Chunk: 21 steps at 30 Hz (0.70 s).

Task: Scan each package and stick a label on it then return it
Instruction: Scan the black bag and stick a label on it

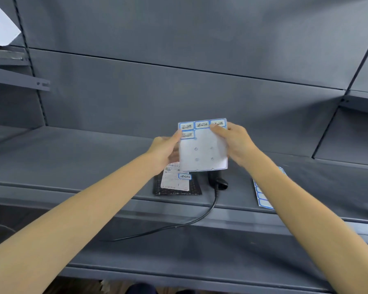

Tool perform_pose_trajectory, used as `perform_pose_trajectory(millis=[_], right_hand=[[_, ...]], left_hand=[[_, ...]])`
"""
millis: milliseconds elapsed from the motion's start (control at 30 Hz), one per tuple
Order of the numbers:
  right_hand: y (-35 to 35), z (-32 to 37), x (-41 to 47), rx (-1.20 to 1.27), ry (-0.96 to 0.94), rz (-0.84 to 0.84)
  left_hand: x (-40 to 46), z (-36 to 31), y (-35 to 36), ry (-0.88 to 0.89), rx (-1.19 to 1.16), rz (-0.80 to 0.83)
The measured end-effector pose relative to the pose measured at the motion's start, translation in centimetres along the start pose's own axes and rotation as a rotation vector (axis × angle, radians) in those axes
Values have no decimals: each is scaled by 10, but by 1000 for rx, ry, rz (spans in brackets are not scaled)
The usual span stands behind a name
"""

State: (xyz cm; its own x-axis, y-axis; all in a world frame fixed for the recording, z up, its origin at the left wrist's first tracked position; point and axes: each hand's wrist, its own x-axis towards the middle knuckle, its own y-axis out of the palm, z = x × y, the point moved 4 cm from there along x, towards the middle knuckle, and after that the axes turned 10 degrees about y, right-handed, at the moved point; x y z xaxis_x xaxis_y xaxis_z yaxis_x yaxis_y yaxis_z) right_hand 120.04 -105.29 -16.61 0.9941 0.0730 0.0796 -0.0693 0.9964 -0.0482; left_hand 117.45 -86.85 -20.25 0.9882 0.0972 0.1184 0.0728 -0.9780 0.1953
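Peeling the top-right label: left hand [165,150] pinching the label sheet [203,145] steady above the package [176,184], right hand [236,143] thumb lifting one corner slowly.

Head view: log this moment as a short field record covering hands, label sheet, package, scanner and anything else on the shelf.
left hand: grips the sheet's left edge
right hand: thumb on the top right label
label sheet: held above the shelf, four blue-bordered labels left along the top, the rest peeled
package: dark, flat on the shelf, white shipping slip with one blue-bordered label on it
scanner: black, on the shelf right of the package, cable trailing over the front edge
second label sheet: on the shelf, partly hidden by the right forearm
shelf: grey metal
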Motion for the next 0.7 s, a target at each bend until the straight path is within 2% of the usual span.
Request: perform_pose_trajectory(millis=[67,133,300,433,567,700], right_hand=[[-36,0,3,-10,30,-52],[-80,-8,3,-60,97,-105],[-178,-41,-9,-452,239,-365],[-218,-69,-14,-755,310,-476],[-224,-91,-15,-963,456,-571],[-209,-95,-13,-1190,407,-656]], left_hand=[[5,10,-13,-39,266,-125],[6,20,-26,-73,473,-181],[10,34,-31,-145,811,-83],[10,41,-25,-217,1020,-22],[11,44,-28,-249,1013,-80],[13,48,-37,-203,687,-188]])
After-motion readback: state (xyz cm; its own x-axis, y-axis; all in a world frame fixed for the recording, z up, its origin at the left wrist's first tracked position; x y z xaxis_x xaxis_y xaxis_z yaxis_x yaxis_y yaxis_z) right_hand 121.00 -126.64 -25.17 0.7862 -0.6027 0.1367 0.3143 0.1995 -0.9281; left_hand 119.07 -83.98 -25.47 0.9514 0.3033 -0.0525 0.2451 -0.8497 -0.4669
